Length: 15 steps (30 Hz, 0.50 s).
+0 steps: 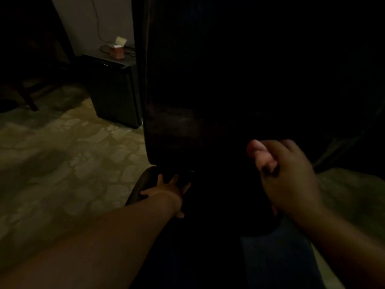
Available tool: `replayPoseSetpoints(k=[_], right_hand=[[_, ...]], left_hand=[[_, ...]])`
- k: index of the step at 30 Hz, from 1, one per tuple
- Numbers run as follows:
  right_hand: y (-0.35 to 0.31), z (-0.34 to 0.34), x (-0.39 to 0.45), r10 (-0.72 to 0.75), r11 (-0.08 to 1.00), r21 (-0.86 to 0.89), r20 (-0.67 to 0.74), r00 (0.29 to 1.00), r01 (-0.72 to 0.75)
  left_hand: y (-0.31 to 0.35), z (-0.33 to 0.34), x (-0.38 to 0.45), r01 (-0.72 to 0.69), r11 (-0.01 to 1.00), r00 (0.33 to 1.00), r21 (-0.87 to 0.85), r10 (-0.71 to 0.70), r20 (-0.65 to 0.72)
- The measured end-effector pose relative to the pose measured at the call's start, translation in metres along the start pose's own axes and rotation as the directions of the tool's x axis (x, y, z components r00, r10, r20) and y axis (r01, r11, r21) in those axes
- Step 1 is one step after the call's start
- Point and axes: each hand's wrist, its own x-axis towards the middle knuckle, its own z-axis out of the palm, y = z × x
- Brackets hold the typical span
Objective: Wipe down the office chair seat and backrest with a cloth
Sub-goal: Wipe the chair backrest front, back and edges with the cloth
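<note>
A: The room is very dim. The chair's backrest (187, 80) is rising dark through the middle of the view, and the seat (143, 184) is showing only as a curved edge at its foot, on the left.

B: Where is the cloth?

A: I cannot tell. The right hand (289, 176) is hanging in front of the backrest's lower edge with its fingers curled in and the thumb tucked against them. It may be bunching a dark cloth, but nothing pale or folded is showing in the fist.

B: And the other hand?

A: The left hand (168, 190) is reaching low, fingers spread apart, resting on the seat's left rear corner where it is meeting the backrest. The forearm is stretching out long from the bottom left corner of the view.

B: So it is bracing the chair?

A: That is my reading. For a good wipe I would be keeping that hand pressing down so the chair is not rolling or swivelling, and working the right hand along the backrest's lower edge in overlapping passes, then down into the crease.

B: Anything else nearby?

A: A dark cabinet (112, 90) is standing beyond the chair on a patterned floor (62, 153), with a small box (118, 51) on top
</note>
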Motion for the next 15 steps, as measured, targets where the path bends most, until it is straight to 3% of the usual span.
replayPoseSetpoints(k=[3, 6, 8, 11, 13, 15], right_hand=[[0.016, 0.007, -0.052, 0.412, 0.869, 0.231, 0.154, 0.898, -0.438], [0.047, 0.029, -0.075, 0.686, 0.447, 0.480, 0.358, 0.634, -0.754], [0.090, 0.051, -0.085, 0.732, 0.254, 0.501, 0.459, 0.503, -0.827], [0.119, 0.063, -0.081, 0.746, 0.136, 0.441, 0.544, 0.385, -0.887], [0.112, 0.063, -0.067, 0.700, 0.055, 0.471, 0.610, 0.370, -0.880], [0.111, 0.068, -0.052, 0.712, 0.006, 0.583, 0.568, 0.413, -0.812]], left_hand=[[-0.005, 0.010, 0.020, 0.030, 0.995, 0.999, 0.092, -0.027, -0.036], [-0.006, 0.013, 0.019, 0.010, 0.986, 0.997, 0.166, 0.003, -0.080], [-0.004, 0.008, 0.007, 0.000, 0.985, 0.996, 0.171, 0.014, -0.083], [-0.002, 0.004, -0.004, 0.005, 0.976, 0.994, 0.219, 0.019, -0.106], [0.000, 0.003, -0.007, 0.024, 0.975, 0.994, 0.222, 0.000, -0.109], [0.000, 0.003, -0.010, 0.038, 0.970, 0.994, 0.239, -0.012, -0.113]])
